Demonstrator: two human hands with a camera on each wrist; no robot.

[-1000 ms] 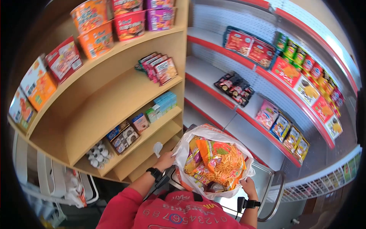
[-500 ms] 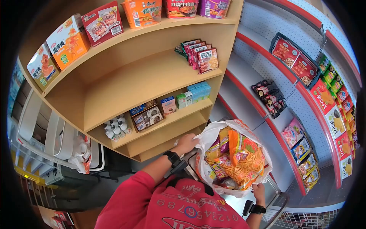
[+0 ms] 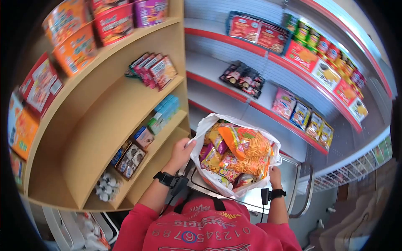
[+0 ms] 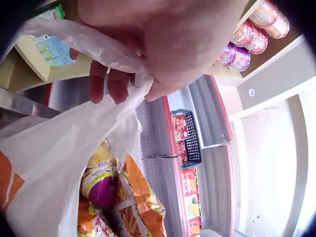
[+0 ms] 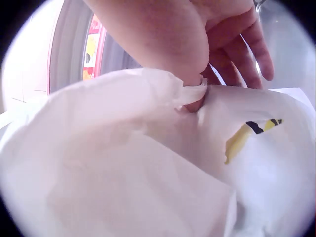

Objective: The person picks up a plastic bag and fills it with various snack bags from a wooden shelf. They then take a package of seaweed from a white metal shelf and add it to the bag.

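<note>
A white plastic bag [image 3: 204,126] full of snack packets is spread wide between my two hands. My left hand [image 3: 182,151] grips its left rim, and in the left wrist view the fingers curl round the gathered plastic. At the right rim my right hand [image 3: 275,177] pinches a fold of the bag between thumb and finger; the right wrist view has the other fingers [image 5: 245,61] stretched out behind. On top inside lies an orange packet [image 3: 247,144] picturing fried strips, with purple and yellow packets [image 3: 212,155] beside it. The bag's lower contents are hidden.
Beneath the bag is a metal cart [image 3: 289,167] with a curved handle. A wooden shelf [image 3: 96,113] holding noodle tubs, boxes and bottles stands left. Red-edged shelves [image 3: 234,94] with snack packs stand ahead and right, and a white wire basket [image 3: 356,169] sits low at right.
The head view swung left, then back right. Both hands have kept hold of the bag's rim, and its mouth now shows more of the packets on the left side.
</note>
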